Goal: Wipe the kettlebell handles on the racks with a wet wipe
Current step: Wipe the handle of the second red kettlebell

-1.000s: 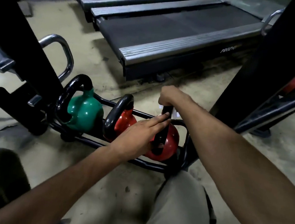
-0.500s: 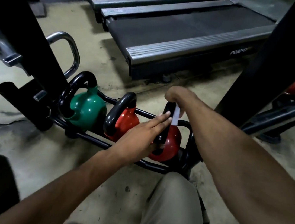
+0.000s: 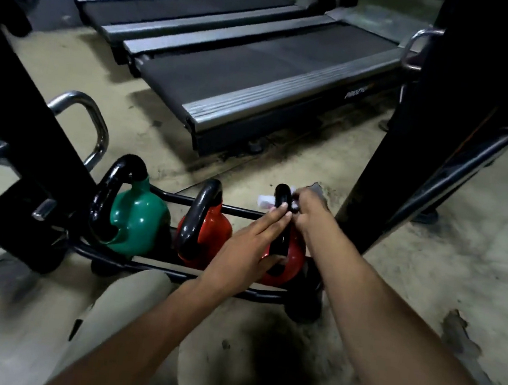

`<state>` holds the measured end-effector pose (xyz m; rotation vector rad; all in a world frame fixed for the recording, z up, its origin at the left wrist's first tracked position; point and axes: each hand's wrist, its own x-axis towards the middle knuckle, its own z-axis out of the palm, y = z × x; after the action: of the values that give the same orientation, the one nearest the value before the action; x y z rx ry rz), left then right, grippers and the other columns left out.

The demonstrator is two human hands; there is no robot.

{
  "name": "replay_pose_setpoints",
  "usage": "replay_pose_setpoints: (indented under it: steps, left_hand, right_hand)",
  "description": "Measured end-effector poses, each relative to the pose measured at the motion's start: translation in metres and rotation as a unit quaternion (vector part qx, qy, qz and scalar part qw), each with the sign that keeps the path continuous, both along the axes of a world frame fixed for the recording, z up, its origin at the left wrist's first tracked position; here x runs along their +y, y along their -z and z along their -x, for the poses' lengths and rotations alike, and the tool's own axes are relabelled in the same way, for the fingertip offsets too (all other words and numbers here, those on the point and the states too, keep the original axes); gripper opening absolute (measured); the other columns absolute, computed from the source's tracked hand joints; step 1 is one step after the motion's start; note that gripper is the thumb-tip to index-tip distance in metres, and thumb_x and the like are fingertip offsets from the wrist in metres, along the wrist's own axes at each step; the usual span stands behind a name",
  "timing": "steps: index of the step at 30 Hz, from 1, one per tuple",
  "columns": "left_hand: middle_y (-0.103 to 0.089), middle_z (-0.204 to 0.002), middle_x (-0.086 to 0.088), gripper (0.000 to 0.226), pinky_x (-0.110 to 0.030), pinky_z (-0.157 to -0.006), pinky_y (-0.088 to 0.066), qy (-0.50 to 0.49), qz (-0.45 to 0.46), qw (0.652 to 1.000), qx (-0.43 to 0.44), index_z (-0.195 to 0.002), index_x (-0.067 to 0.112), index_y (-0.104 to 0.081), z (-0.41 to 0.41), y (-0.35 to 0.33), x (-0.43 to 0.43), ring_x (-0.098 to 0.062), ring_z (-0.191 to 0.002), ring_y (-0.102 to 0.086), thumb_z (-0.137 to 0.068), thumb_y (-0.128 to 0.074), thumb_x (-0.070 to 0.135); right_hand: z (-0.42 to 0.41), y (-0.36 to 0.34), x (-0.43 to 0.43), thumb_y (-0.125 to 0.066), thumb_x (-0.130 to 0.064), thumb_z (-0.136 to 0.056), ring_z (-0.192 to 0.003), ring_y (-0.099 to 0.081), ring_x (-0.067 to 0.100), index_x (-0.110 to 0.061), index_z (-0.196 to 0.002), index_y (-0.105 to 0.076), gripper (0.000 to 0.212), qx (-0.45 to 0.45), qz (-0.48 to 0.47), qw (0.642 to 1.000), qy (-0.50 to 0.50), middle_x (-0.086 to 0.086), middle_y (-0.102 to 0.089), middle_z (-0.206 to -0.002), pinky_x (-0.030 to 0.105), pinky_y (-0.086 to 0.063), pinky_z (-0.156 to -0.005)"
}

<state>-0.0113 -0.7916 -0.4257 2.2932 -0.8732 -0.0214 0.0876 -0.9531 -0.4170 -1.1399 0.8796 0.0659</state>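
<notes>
Three kettlebells sit in a low black rack (image 3: 155, 268) on the floor: a green kettlebell (image 3: 136, 225) at the left, a red kettlebell (image 3: 210, 231) in the middle and a second red kettlebell (image 3: 290, 261) at the right, all with black handles. My left hand (image 3: 248, 242) lies flat with straight fingers against the right kettlebell's handle (image 3: 282, 197). My right hand (image 3: 309, 206) pinches a white wet wipe (image 3: 266, 200) wrapped around the top of that handle; the wipe sticks out on the handle's far left side.
Two treadmills (image 3: 260, 69) lie on the floor behind the rack. A black machine frame (image 3: 444, 119) rises at the right, another black frame with a chrome handle (image 3: 92, 123) at the left. My knee in beige trousers (image 3: 126, 304) is just before the rack.
The view has tilted up and shifted. My right hand has moved from over the handle's top to its right side, and the wipe now shows on the handle's left side. My left hand stays against the handle.
</notes>
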Motion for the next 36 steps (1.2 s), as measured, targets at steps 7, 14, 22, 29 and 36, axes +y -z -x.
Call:
replay_pose_setpoints:
  steps: [7,14,22,29,36]
  left_hand:
    - [-0.013,-0.171,0.014,0.078,-0.042,-0.124,-0.032,0.041,0.113,0.993,-0.008,-0.162,0.024,-0.026,-0.006,0.023,0.006,-0.006,-0.156,-0.016,-0.098,-0.068,0.034]
    - [-0.019,-0.170,0.004,0.078,-0.040,-0.126,-0.026,0.044,0.154,0.987,-0.018,-0.161,0.014,-0.030,-0.006,0.033,0.005,-0.008,-0.157,-0.014,-0.097,-0.069,0.036]
    - [-0.026,-0.168,0.001,0.079,-0.020,-0.125,-0.014,0.048,0.154,0.987,-0.028,-0.159,0.014,-0.033,-0.010,0.039,0.008,-0.007,-0.157,-0.014,-0.095,-0.071,0.040]
    - [-0.024,-0.169,0.001,0.078,-0.024,-0.126,-0.015,0.057,0.162,0.984,-0.036,-0.159,0.013,-0.033,-0.013,0.042,0.007,-0.009,-0.157,-0.013,-0.096,-0.069,0.041]
    - [-0.020,-0.170,0.000,0.077,-0.033,-0.127,-0.020,0.085,0.165,0.982,-0.034,-0.160,0.012,-0.031,-0.016,0.041,0.013,-0.010,-0.157,-0.013,-0.098,-0.066,0.040]
  right_hand:
    - [-0.029,-0.035,0.002,-0.071,-0.016,-0.086,-0.065,-0.069,0.031,-0.006,-0.080,-0.072,0.012,0.032,0.504,0.814,-0.286,0.015,-0.070,-0.078,0.022,-0.046,-0.047]
    - [-0.048,-0.053,0.057,-0.074,-0.008,-0.083,-0.082,-0.064,0.029,-0.006,-0.093,-0.072,0.011,0.119,0.706,0.370,-0.592,0.012,-0.070,-0.093,0.029,-0.046,-0.064]
    - [-0.045,-0.048,0.073,-0.059,-0.010,-0.096,-0.083,-0.056,0.021,-0.011,-0.110,-0.068,0.016,0.188,0.751,0.294,-0.561,0.003,-0.063,-0.101,0.032,-0.048,-0.068]
    - [-0.041,-0.047,0.072,-0.067,-0.006,-0.085,-0.062,-0.060,0.023,-0.008,-0.076,-0.064,0.010,0.131,0.750,0.268,-0.590,0.008,-0.069,-0.087,0.028,-0.044,-0.049]
    - [-0.040,-0.047,0.026,-0.048,-0.014,-0.099,-0.105,-0.065,0.035,0.003,-0.116,-0.067,0.031,0.157,0.650,0.629,-0.395,0.023,-0.066,-0.121,0.031,-0.047,-0.077]
